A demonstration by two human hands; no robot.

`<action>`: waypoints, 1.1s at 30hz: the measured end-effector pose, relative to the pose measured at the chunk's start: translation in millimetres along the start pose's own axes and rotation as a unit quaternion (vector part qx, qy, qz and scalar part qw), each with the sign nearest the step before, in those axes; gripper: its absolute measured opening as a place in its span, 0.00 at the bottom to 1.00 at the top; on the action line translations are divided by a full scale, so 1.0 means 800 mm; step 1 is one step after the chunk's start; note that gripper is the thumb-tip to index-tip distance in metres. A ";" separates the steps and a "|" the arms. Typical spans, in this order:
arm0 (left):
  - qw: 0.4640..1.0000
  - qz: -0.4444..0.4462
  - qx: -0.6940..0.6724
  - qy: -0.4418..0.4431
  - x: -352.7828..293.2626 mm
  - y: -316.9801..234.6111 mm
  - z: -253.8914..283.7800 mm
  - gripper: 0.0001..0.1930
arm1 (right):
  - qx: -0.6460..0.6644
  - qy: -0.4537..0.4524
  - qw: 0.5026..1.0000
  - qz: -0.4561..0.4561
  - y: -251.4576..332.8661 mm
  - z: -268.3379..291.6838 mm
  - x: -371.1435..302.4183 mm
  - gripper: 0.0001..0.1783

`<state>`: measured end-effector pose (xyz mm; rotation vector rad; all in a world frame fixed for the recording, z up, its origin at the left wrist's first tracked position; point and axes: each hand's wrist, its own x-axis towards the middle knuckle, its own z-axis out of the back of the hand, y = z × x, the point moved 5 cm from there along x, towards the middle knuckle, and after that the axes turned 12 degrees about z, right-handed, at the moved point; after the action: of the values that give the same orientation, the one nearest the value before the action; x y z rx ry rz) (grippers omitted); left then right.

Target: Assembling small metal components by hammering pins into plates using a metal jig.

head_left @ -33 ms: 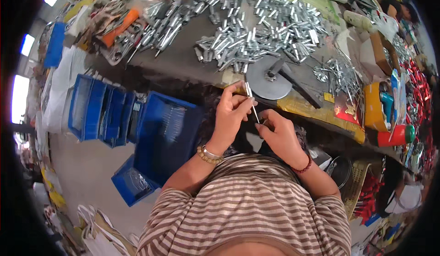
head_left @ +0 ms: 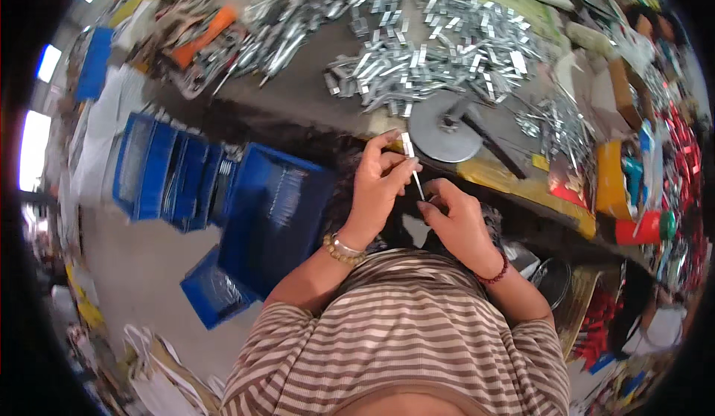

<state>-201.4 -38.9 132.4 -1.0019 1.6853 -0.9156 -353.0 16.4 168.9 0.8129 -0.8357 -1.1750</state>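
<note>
Blue crates (head_left: 268, 215) stood beside the workbench (head_left: 298, 96), which bore a heap of metal clips (head_left: 439, 51), a round metal disc (head_left: 445, 134) and an orange tool (head_left: 201, 40).

Small metal piece (head_left: 407, 146) and thin pin (head_left: 418, 184) at workbench edge.
Silvery piece upright; slim pin slants just beneath it, both off the surface.

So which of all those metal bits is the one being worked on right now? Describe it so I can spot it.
Find the grey round disc base at the workbench's near edge. Just left of it, the left hand and right hand meet around a thin silvery metal strip. Unlike the pile of loose metal clips lying farther back, it stands upright between fingers.
</note>
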 end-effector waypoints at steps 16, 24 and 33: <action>0.841 0.131 0.085 -0.518 -0.101 0.269 0.459 0.25 | 0.010 -0.142 0.989 -0.033 -0.063 0.075 0.012 0.22; 0.786 0.088 0.248 -0.560 -0.097 0.324 0.557 0.19 | 0.009 -0.159 0.987 -0.038 -0.075 0.073 0.013 0.20; 0.727 0.133 0.390 -0.550 -0.079 0.240 0.479 0.24 | 0.092 -0.171 0.979 -0.067 -0.066 0.068 0.021 0.15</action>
<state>136.8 43.5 -125.6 -0.4665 0.3081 -0.5170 -421.1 -16.0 150.1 0.8403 -1.2019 -1.3941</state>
